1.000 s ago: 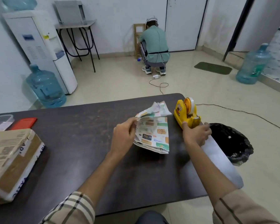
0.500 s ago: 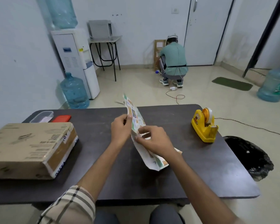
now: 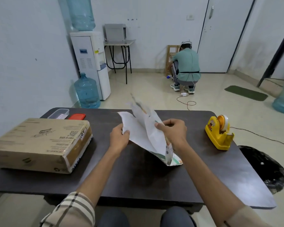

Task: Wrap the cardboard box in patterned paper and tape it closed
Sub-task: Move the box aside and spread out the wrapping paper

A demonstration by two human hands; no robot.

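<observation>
left hand [image 3: 119, 138] and right hand [image 3: 173, 134] pinch creased patterned paper sheet [image 3: 144, 135], half unfolded; clear rectangular plastic tub [image 3: 58, 113], contents unclear; brown cardboard box [image 3: 39, 143] shut.

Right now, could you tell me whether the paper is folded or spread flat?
Partly unfolded, not flat: left hand and right hand hold the paper above the table, creased panels fanning apart.
</observation>
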